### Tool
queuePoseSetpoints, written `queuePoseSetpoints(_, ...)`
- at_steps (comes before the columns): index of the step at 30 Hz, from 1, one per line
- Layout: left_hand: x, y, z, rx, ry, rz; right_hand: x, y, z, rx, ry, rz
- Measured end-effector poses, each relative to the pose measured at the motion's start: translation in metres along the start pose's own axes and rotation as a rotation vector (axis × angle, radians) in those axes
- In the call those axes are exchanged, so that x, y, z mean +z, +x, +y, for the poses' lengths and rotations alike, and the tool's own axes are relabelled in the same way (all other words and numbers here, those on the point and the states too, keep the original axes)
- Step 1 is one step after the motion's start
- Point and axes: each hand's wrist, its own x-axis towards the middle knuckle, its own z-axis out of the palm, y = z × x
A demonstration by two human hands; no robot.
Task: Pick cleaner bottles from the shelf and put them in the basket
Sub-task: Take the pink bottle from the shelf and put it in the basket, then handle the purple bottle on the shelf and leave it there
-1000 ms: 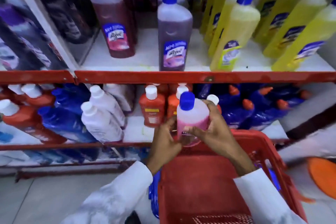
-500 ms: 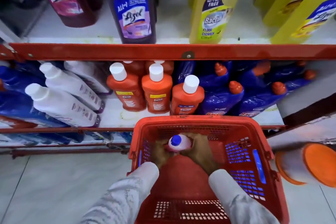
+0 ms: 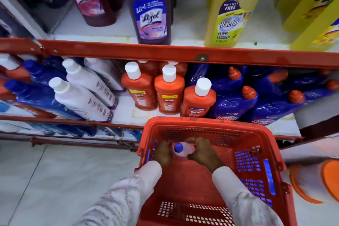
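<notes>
A pink cleaner bottle (image 3: 184, 149) with a blue cap stands upright deep inside the red basket (image 3: 205, 124), near its far left corner. My left hand (image 3: 162, 153) grips its left side and my right hand (image 3: 201, 153) wraps its right side. Both white sleeves reach down into the basket. On the lower shelf just beyond the basket stand three orange bottles (image 3: 168, 93) with white caps. White bottles (image 3: 80, 97) lean to their left, and blue bottles (image 3: 236, 101) with orange caps crowd the right.
The upper shelf, behind a red rail (image 3: 165, 52), holds dark red, purple (image 3: 151, 11) and yellow (image 3: 229, 14) floor cleaner bottles. An orange-and-white object (image 3: 315, 181) lies on the floor right of the basket. Pale floor tiles (image 3: 55, 180) spread to the left.
Both hands carried the pink bottle from in front of the lower shelf down into the basket. Over the last half second it sank a little deeper and the view closed in.
</notes>
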Motion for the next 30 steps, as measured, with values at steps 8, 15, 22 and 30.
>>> queuePoseSetpoints(8,-0.127,-0.102,0.123,0.63,0.438,0.441,-0.09,-0.05,-0.115,-0.239,-0.14,0.414)
queuePoseSetpoints(15,-0.205,-0.115,0.165,0.797,0.573,0.829,-0.127,-0.057,-0.226,-0.503,0.084,0.824)
queuePoseSetpoints(22,-0.248,-0.069,0.178,0.658,0.638,0.814,-0.13,-0.01,-0.312,-0.412,0.247,1.059)
queuePoseSetpoints(30,-0.254,-0.039,0.159,0.671,0.69,0.678,-0.143,0.043,-0.346,-0.304,0.47,0.951)
